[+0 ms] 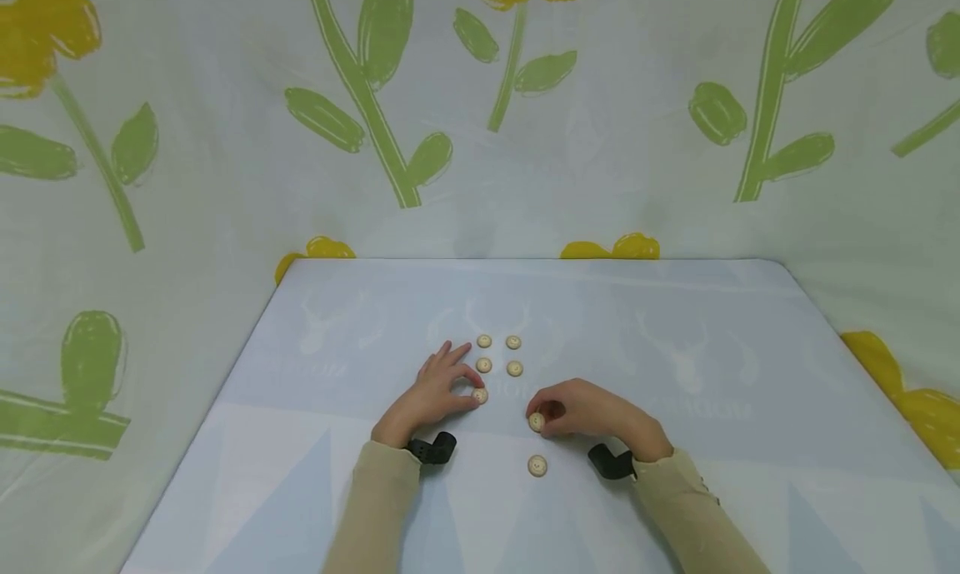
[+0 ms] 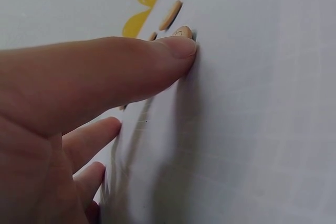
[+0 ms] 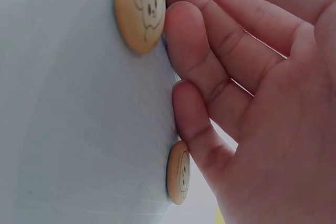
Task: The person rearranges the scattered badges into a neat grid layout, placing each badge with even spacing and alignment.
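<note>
Several round, pale wooden discs, each with a line drawing on its face, lie on the table. The left hand (image 1: 435,391) pinches one disc (image 1: 481,396) between thumb and forefinger, its other fingers spread. In the left wrist view the thumb (image 2: 131,72) covers most of this disc (image 2: 182,31). My right hand (image 1: 588,409) pinches another disc (image 1: 537,422) at its fingertips, close to the tabletop. In the right wrist view a drawn animal face shows on the disc (image 3: 140,11) at the fingertips. A second disc (image 3: 179,173) lies near the lower finger.
Beyond the hands, discs stand in two short columns, including a left one (image 1: 483,364) and a right one (image 1: 514,368). A single disc (image 1: 537,466) lies nearer me. The pale patterned table (image 1: 712,507) meets a flowered cloth backdrop (image 1: 630,166).
</note>
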`<state>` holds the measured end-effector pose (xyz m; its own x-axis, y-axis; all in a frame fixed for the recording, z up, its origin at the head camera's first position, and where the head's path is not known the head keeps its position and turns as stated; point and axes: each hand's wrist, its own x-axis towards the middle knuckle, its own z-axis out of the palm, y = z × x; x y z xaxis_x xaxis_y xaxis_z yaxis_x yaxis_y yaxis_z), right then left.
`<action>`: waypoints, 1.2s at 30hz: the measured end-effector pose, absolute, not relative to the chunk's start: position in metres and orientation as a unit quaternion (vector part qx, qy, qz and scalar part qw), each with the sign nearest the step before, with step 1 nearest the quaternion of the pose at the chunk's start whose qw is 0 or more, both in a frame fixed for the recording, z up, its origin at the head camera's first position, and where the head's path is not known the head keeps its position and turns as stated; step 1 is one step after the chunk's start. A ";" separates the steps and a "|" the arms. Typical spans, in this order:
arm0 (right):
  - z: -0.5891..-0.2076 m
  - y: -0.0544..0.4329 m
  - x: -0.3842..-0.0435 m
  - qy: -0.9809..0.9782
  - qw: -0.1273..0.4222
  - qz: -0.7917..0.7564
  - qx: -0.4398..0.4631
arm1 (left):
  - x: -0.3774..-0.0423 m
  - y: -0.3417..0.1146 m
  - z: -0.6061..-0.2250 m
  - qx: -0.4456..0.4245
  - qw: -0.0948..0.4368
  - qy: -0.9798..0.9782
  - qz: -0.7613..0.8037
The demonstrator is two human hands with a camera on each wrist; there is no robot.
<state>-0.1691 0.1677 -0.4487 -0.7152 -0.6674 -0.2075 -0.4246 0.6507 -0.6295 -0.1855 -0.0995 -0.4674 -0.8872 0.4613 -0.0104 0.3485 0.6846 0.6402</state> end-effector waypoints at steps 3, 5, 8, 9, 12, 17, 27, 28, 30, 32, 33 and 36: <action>-0.449 0.167 -0.169 0.881 0.209 -0.289 -0.310 | -0.185 -0.101 -0.467 0.222 0.083 0.915 0.326; -0.450 0.166 -0.168 0.880 0.209 -0.295 -0.308 | -0.185 -0.101 -0.467 0.220 0.085 0.916 0.325; -0.452 0.165 -0.167 0.879 0.214 -0.300 -0.302 | -0.183 -0.102 -0.467 0.220 0.087 0.916 0.324; -0.452 0.165 -0.167 0.878 0.216 -0.302 -0.301 | -0.182 -0.102 -0.467 0.218 0.089 0.916 0.324; -0.453 0.164 -0.167 0.879 0.216 -0.305 -0.296 | -0.181 -0.102 -0.467 0.214 0.090 0.916 0.327; -0.455 0.162 -0.167 0.873 0.224 -0.318 -0.294 | -0.178 -0.104 -0.470 0.201 0.093 0.919 0.327; -0.454 0.170 -0.168 0.882 0.206 -0.310 -0.288 | -0.181 -0.097 -0.469 0.221 0.084 0.915 0.327; -0.454 0.170 -0.168 0.882 0.206 -0.310 -0.288 | -0.182 -0.096 -0.469 0.221 0.084 0.916 0.325; -0.454 0.170 -0.169 0.882 0.205 -0.310 -0.290 | -0.182 -0.096 -0.469 0.218 0.087 0.918 0.320; -0.454 0.170 -0.169 0.881 0.204 -0.313 -0.291 | -0.183 -0.097 -0.469 0.217 0.087 0.919 0.318; -0.454 0.170 -0.170 0.881 0.203 -0.314 -0.290 | -0.183 -0.097 -0.468 0.219 0.086 0.918 0.320; -0.453 0.169 -0.171 0.881 0.199 -0.319 -0.286 | -0.183 -0.099 -0.468 0.220 0.087 0.918 0.319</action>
<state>-0.1705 0.1692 -0.4532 -0.7575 -0.6308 -0.1683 -0.3768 0.6329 -0.6764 -0.1834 -0.0989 -0.4682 -0.8880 0.4595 -0.0188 0.3489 0.6998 0.6233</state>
